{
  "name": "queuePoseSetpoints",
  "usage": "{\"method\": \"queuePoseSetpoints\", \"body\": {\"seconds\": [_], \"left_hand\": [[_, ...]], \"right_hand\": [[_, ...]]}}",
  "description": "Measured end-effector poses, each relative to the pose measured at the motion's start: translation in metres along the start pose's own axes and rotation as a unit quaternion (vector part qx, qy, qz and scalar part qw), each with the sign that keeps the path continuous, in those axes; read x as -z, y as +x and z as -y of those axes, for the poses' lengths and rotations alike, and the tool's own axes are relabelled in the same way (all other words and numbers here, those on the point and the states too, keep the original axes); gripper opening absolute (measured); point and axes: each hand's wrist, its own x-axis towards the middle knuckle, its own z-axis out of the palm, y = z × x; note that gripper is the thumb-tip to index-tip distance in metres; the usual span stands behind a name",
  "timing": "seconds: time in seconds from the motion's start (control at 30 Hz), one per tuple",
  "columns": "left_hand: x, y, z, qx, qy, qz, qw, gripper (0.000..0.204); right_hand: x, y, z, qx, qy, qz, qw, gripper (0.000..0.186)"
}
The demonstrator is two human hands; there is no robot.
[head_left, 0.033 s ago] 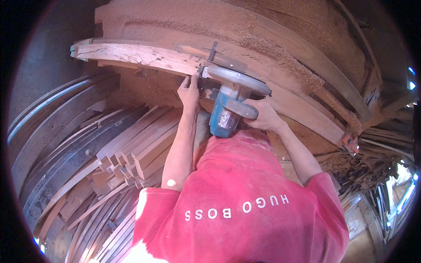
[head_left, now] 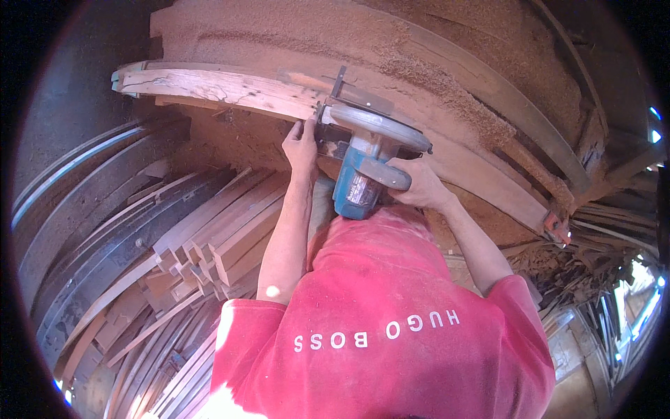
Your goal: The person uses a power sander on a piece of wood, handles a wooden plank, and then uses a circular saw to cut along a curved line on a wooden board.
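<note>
A blue-and-silver circular saw (head_left: 359,178) rests on a long wooden board (head_left: 230,91), its round blade guard lying along the board. My right hand (head_left: 417,183) is wrapped round the saw's rear handle. Close to the board's near edge, my left hand (head_left: 301,148) has its fingers pressed at the front of the saw's base, and their tips are partly hidden. From the base a dark flat metal bar (head_left: 338,82) sticks out across the far side of the board. The blade itself is out of sight behind the guard.
Sawdust covers the wide work surface (head_left: 265,35) beyond the board. A stack of cut timber pieces (head_left: 216,237) lies at the left, with long planks (head_left: 91,202) beside it. An orange-red object (head_left: 556,228) sits at the board's right end, near a pile of offcuts (head_left: 579,269).
</note>
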Motion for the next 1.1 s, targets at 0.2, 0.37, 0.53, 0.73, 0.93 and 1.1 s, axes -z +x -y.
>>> {"method": "queuePoseSetpoints", "body": {"seconds": [0.2,0.37,0.53,0.73,0.93,1.1], "left_hand": [[0.001,0.008,0.013,0.000,-0.014,-0.019,1.000,0.027],[0.002,0.008,0.009,-0.006,0.008,-0.006,1.000,0.029],[0.004,0.009,0.008,0.005,0.026,-0.019,0.999,0.030],[0.007,0.011,0.007,0.026,0.007,-0.004,1.000,0.031],[0.013,0.015,0.006,0.028,0.019,-0.001,0.999,0.032],[0.014,0.016,-0.003,0.036,-0.006,-0.013,0.999,0.032]], "right_hand": [[-0.001,0.003,-0.002,0.001,0.011,0.014,1.000,0.035],[-0.003,0.004,-0.003,0.020,0.009,-0.005,1.000,0.034],[-0.003,0.005,0.000,0.013,0.009,-0.001,1.000,0.034],[-0.004,0.009,0.006,0.027,0.018,-0.018,0.999,0.031],[-0.005,0.012,0.009,0.019,0.008,-0.009,1.000,0.031],[-0.009,0.019,0.012,0.031,0.005,-0.017,0.999,0.031]]}}
